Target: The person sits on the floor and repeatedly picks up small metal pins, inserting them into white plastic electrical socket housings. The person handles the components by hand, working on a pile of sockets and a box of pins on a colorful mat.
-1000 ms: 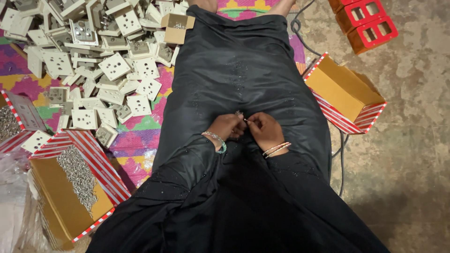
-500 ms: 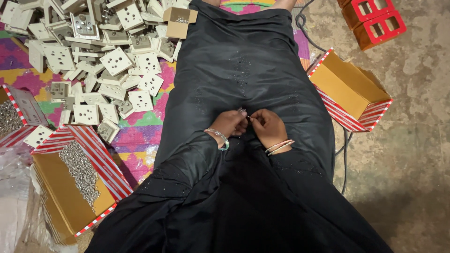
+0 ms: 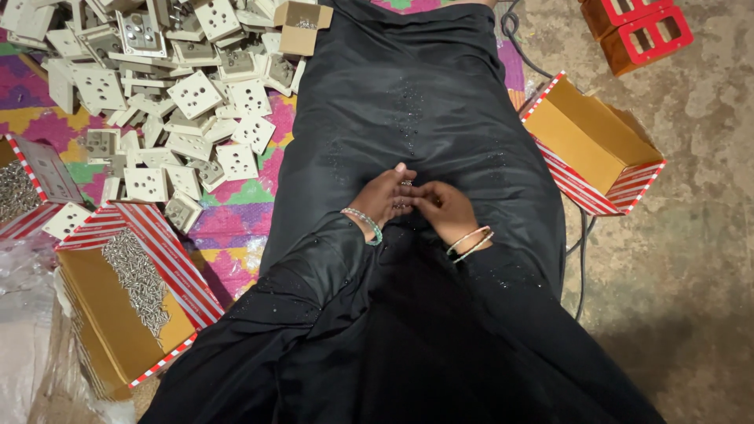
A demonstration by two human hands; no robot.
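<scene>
Socket plates [image 3: 169, 94] left of lap, screw box [image 3: 129, 302] before them

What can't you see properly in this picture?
Head view:
- The small shiny piece pinched between the left hand and right hand: too small, and covered by fingers.
- The screw box at the left: cut off by the edge.
- The pile of white socket plates: top cropped.

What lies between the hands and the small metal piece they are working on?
Nothing visible. The left hand and right hand meet over the lap, fingertips pinching the small metal piece. The socket plates lie off to the side.
</scene>
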